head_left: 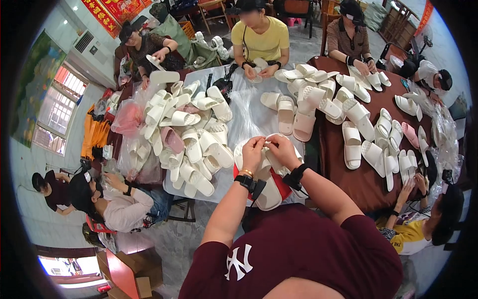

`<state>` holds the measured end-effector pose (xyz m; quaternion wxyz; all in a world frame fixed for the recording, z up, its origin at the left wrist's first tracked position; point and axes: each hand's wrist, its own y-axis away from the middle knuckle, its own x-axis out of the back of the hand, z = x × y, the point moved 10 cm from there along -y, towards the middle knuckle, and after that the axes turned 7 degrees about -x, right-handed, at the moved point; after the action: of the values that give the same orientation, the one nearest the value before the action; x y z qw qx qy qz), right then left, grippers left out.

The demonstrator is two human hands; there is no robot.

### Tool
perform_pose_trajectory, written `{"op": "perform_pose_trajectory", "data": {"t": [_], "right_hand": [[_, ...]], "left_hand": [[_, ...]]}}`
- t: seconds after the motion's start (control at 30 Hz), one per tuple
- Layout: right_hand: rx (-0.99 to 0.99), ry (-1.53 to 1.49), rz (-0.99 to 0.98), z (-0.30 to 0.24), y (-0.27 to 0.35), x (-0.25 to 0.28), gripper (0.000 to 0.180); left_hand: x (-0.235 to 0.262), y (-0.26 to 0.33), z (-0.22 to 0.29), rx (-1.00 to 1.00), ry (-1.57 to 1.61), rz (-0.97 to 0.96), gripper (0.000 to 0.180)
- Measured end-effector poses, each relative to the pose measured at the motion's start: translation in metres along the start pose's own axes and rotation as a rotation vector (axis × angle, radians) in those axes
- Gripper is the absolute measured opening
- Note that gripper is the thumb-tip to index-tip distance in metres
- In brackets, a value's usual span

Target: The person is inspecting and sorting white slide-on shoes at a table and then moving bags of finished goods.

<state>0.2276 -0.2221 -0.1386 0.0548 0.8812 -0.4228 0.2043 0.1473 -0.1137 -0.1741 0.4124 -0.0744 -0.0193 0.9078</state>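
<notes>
My left hand and my right hand meet at the near edge of the table, fingertips pinched close together. Whatever lies between those fingers is too small or too hidden to make out. Just under and around my hands are white slippers; one white slipper shows its sole end toward me, beside a bright red piece. Beyond my hands, a pale pink slipper and a beige slipper lie on the table.
A large heap of white slippers covers the left of the table. More white slippers spread over the brown cloth at right. Several people work around the table, including a person in yellow opposite. Cardboard boxes stand behind left.
</notes>
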Motion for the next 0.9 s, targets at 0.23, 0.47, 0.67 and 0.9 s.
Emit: {"op": "perform_pose_trajectory", "data": {"t": [0.23, 0.47, 0.67, 0.9], "right_hand": [[-0.033, -0.029, 0.033, -0.001, 0.002, 0.001, 0.018], [0.082, 0.01, 0.071, -0.014, 0.006, 0.005, 0.016], [-0.056, -0.255, 0.099, 0.012, 0.002, 0.011, 0.013], [-0.097, -0.349, 0.045, 0.026, -0.004, 0.005, 0.013]], "left_hand": [[0.0, -0.002, -0.004, -0.029, -0.061, -0.013, 0.018], [0.0, -0.004, -0.003, -0.111, -0.242, -0.038, 0.017], [-0.001, -0.001, -0.003, -0.112, -0.229, -0.024, 0.015], [-0.006, 0.002, -0.001, -0.054, -0.111, -0.029, 0.013]]}}
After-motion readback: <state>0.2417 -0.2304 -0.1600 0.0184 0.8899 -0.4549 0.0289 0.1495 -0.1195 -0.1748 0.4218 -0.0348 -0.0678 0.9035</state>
